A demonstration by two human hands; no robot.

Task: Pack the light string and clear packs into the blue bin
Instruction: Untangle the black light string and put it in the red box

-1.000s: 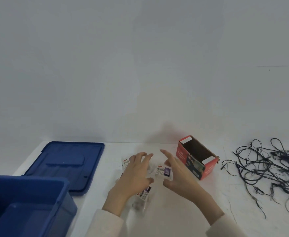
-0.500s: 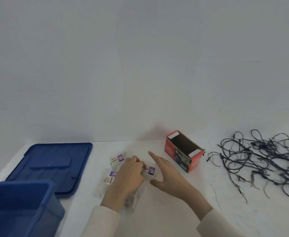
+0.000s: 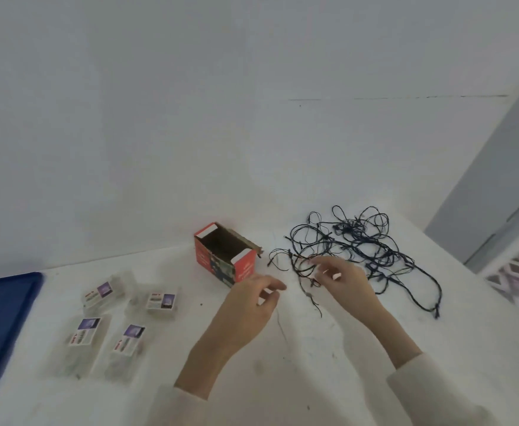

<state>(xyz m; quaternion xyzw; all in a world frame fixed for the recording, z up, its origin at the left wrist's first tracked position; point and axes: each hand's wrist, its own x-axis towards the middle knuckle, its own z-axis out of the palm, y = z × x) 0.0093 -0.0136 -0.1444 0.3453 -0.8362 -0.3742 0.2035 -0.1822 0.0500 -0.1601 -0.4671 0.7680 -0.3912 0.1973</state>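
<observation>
A person's right hand (image 3: pixel 349 284) reaches into the near edge of a dark light string (image 3: pixel 356 241) that lies in a loose tangle on the right of a white table (image 3: pixel 329 364). Its fingertips (image 3: pixel 313 267) are among the strands, and motion blur leaves it unclear whether they have pinched one or merely touch it. The left hand (image 3: pixel 246 305) hovers just beside it, fingers loosely curled around nothing, near the corner of an open red carton (image 3: pixel 243 267). Four clear packs (image 3: pixel 161 301) lie flat well to the left, apart from one another, between the carton and a flat blue plastic piece (image 3: pixel 3 302) at the frame's edge (apparently a lid; the blue bin itself is out of view). Both lots are on the table, not yet packed. The string looks light and wholly limp, with small bulbs likely to snag on neighbouring loops, so a pull on a single strand would probably drag out a long trailing tail. Gathering the bundle from both sides with two hands, or winding it into a coil from one end, seems the safer hold. The packs look light, thin-walled and slick, and are probably best lifted by their long edges or stacked rather than squeezed.
</observation>
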